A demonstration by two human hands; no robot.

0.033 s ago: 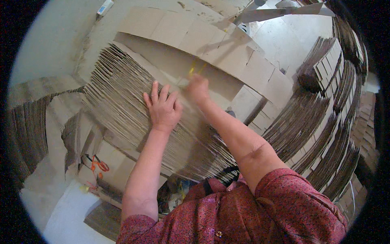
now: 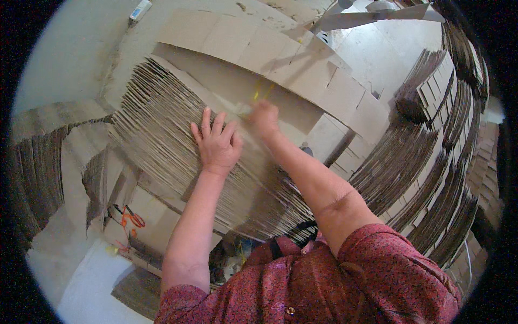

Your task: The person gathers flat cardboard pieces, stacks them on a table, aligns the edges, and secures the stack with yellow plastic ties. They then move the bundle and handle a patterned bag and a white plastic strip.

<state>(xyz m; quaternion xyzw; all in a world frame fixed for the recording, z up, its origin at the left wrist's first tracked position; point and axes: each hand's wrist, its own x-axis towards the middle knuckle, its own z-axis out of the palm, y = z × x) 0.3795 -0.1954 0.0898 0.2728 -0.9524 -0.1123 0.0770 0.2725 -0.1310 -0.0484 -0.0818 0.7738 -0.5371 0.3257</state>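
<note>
A long row of overlapping cardboard sheets [image 2: 162,119] lies in front of me, their edges fanned in close, slanting lines. My left hand [image 2: 218,144] rests flat on it with the fingers spread. Just to the right, my right hand [image 2: 264,119] is closed in a fist, somewhat smeared by motion, over the pale upper part of the sheets. Beyond its knuckles show thin yellow bits [image 2: 256,94]; whether they belong to something in the fist I cannot tell.
Behind the row runs a long strip of flat cardboard panels [image 2: 259,51]. Bundled cardboard stacks stand at the right [image 2: 396,162] and left [image 2: 38,178]. Orange-handled scissors [image 2: 134,217] lie at lower left. A grey fan-like blade [image 2: 377,19] juts in at the top.
My right fist has shifted very slightly, a little toward me. My left hand and the cardboard stay in place.
</note>
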